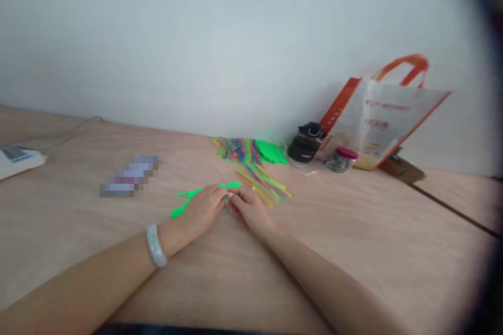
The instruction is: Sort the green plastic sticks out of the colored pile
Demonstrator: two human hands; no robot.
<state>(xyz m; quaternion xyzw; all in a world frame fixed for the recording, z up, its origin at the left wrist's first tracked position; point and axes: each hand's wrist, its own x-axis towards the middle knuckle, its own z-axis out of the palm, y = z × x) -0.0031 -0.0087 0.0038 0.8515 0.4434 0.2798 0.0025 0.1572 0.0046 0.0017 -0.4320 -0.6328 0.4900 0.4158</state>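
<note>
Where the table meets the left edge, a white device sits, grey cable behind it; next, a pixelated flat object. Green strips lie beside and past the left hand, pale bangle on its wrist. Left fingers bent, tips drawn close, meeting the right hand, whose fingers curl in against the thumb; can't tell what either grips. Loose multicoloured strips lie just beyond, a mixed pile and a green bundle farther back. Black-lidded bottle: contents unreadable. Red-lidded clear jar: small greyish bits, blurred. Orange-handled bag stands tilted at far right, contents can't be told.
</note>
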